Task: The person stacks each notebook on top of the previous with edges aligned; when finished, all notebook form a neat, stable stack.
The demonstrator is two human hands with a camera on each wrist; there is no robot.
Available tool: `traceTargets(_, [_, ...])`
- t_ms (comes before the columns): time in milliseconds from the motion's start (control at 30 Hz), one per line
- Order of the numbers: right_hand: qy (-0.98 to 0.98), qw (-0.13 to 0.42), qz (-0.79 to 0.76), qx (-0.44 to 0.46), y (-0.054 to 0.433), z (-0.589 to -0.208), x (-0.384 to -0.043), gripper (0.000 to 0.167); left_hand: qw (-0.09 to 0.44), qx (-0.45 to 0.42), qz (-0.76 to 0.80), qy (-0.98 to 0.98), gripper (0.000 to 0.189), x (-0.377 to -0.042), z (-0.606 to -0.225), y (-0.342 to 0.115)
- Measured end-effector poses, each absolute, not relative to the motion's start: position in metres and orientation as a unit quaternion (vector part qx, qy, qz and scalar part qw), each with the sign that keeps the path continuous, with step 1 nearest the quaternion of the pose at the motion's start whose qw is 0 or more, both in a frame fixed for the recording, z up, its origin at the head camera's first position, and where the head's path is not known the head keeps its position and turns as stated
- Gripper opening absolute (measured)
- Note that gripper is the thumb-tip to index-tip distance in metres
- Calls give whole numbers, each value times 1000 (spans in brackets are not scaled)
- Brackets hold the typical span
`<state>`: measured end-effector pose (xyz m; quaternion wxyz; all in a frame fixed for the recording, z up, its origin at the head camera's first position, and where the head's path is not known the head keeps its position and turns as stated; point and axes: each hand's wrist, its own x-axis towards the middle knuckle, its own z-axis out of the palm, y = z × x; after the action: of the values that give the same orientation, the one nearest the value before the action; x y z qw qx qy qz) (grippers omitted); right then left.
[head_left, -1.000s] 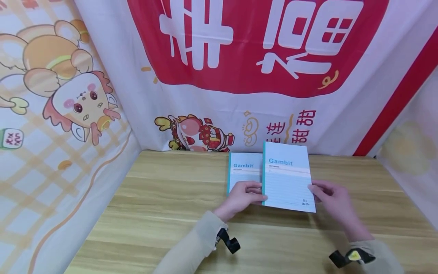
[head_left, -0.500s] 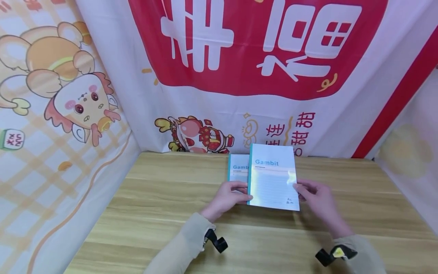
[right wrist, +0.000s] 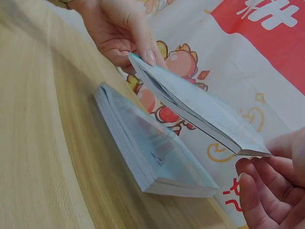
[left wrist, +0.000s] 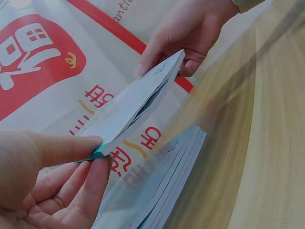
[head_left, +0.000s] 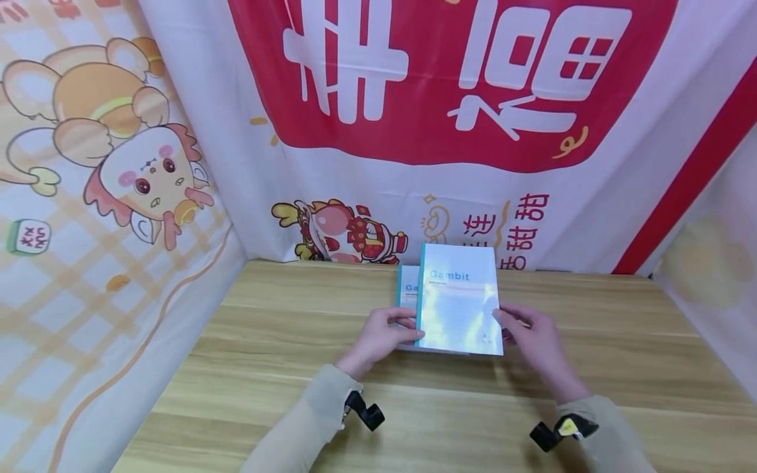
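Note:
A pale blue and white notebook (head_left: pixel 460 299) marked "Gambit" is held up between both hands. The left hand (head_left: pixel 384 335) pinches its teal spine edge, thumb on the cover and fingers beneath. On the opposite edge the right hand (head_left: pixel 532 335) pinches it the same way. Below lies a stack of similar notebooks (right wrist: pixel 152 148) on the table, partly covered by the held one in the head view. Both wrist views show a gap between the held notebook and the stack (left wrist: pixel 162 186).
The wooden table (head_left: pixel 296 309) meets a white cloth backdrop (head_left: pixel 236 217) with red and white lettering right behind the notebooks. Another printed cloth (head_left: pixel 106 263) hangs along the left side. Black wrist cameras (head_left: pixel 363 410) sit on both forearms.
Both hands have carried the held notebook leftward, so it now overlaps more of the stack beneath. The grip on both edges stays the same.

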<state>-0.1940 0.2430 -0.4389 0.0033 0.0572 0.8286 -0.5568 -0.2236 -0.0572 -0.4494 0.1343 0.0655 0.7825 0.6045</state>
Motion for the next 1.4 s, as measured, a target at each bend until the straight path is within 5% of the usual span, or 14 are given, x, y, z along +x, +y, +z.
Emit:
traceTargets(933, [800, 8, -599, 34, 211, -446, -228, 47, 70, 36, 607, 791, 40, -245, -445, -84])
traceTargets(1400, [802, 32, -593, 60, 204, -462, -234, 42, 92, 29, 587, 803, 42, -251, -468, -89])
